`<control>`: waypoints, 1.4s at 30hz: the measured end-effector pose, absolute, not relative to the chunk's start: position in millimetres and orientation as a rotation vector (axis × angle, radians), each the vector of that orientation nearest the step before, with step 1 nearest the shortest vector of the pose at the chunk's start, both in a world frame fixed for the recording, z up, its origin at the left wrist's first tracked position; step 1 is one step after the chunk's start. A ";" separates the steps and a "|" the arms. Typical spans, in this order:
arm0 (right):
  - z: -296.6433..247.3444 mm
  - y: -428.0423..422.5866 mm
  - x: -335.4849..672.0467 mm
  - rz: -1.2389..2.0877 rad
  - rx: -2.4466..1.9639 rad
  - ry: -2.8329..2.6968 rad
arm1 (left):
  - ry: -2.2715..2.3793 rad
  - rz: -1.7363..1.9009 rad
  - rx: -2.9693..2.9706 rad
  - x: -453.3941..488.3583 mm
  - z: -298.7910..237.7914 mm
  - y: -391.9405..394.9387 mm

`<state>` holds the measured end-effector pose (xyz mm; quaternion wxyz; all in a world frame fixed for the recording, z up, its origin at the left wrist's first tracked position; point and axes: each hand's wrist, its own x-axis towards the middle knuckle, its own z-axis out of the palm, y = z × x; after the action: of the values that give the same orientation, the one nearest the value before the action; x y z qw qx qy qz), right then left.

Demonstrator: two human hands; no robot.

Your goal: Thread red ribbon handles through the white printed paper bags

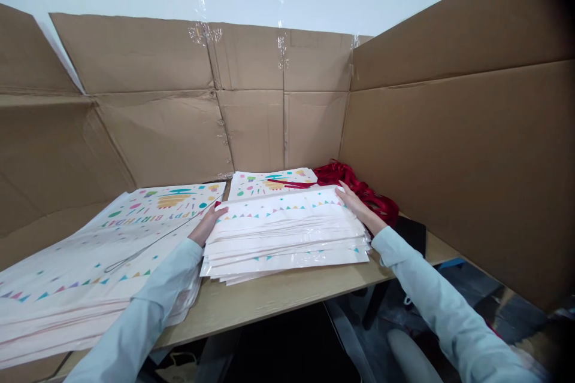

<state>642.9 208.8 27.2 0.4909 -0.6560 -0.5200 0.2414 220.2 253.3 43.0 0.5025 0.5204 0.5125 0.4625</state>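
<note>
A stack of white printed plastic bags with coloured triangle bunting (287, 233) lies on the wooden table (278, 296) in front of me. My left hand (207, 222) grips the stack's left far corner, fingers curled over the edge. On the right side my right hand (357, 203) lies along the stack's edge, fingers stretched and pressed against it. Both arms wear light blue sleeves.
A larger pile of "Happy Birthday" printed bags (112, 251) lies at the left. Another printed bag (269, 182) sits behind the stack, beside a heap of red ribbon (359, 188). Cardboard walls (449, 149) enclose the table. A chair (408, 359) shows below the table edge.
</note>
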 end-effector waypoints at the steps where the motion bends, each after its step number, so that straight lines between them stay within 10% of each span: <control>1: 29.7 208.5 644.2 0.534 -1.655 -1.308 | 1.346 1.108 1.363 218.4 43.6 253.1; 6: 34.8 183.8 637.7 0.043 -1.867 -1.453 | 1.828 1.020 2.211 216.6 44.4 232.0; 16: -41.0 68.0 563.3 -0.605 -1.413 -1.982 | 1.052 0.431 3.377 305.7 30.4 181.8; 42: 18.0 109.2 585.9 0.067 -1.548 -2.395 | 1.394 0.233 3.252 382.8 64.5 186.1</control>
<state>585.9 109.2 18.0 0.1440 -0.5370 -0.8309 0.0232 382.8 186.1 64.5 -0.2008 0.8984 0.3851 0.0644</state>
